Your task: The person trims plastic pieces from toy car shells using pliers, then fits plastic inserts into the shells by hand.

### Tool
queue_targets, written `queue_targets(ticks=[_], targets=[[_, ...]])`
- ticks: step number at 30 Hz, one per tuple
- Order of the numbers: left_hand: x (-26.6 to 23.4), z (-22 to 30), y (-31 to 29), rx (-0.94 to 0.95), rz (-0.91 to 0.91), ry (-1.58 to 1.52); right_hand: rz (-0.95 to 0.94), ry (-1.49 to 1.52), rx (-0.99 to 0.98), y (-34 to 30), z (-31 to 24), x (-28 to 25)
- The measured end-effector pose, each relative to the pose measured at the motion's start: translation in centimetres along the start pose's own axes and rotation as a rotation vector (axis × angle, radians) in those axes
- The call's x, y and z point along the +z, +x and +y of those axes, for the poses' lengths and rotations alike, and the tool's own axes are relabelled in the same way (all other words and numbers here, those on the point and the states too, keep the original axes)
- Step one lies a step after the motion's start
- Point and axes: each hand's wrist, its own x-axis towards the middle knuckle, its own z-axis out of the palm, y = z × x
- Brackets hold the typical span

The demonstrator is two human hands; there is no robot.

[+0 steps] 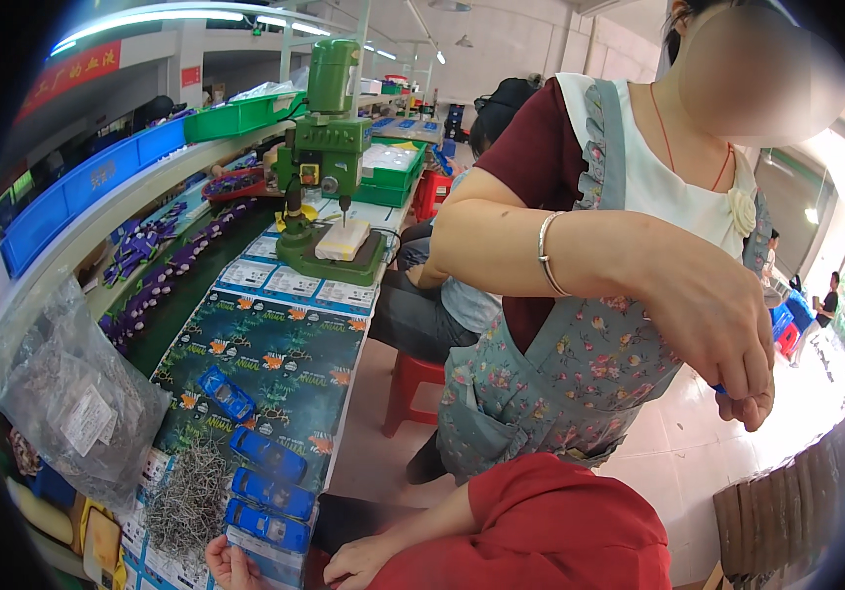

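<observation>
At the table's near edge, my left hand [231,567] is only partly in view, with its visible fingers a little apart and nothing seen in them. It is beside a pile of thin metal pins or screws [186,501] and just below the nearest blue toy car body [267,526]. Several more blue car bodies [267,455] lie in a row leading away along the table. My right hand [358,562] rests low by my lap, at the end of my red-sleeved arm, fingers loosely stretched and holding nothing visible.
A co-worker in a floral apron [560,393] stands close on the right, a hand [722,344] reaching across with a small blue piece. A green drill press [334,187] stands farther along the table. A clear plastic bag [83,393] lies left, beside a belt carrying purple parts [147,300].
</observation>
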Motion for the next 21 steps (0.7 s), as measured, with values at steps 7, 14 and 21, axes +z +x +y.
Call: queue_targets(ticks=[7,14,21], targets=[[-0.5,-1.1,0.1,0.006,-0.002,-0.028,-0.006,-0.010,-0.003,-0.1,-0.4,-0.2],[-0.3,-1.2,0.1,-0.024,0.013,0.003,-0.021,-0.008,0.006,-0.5,-1.1,-0.8],[-0.7,-3.4,1.6,-0.061,0.047,-0.083,-0.059,-0.027,0.073,-1.4,-2.8,-2.6]])
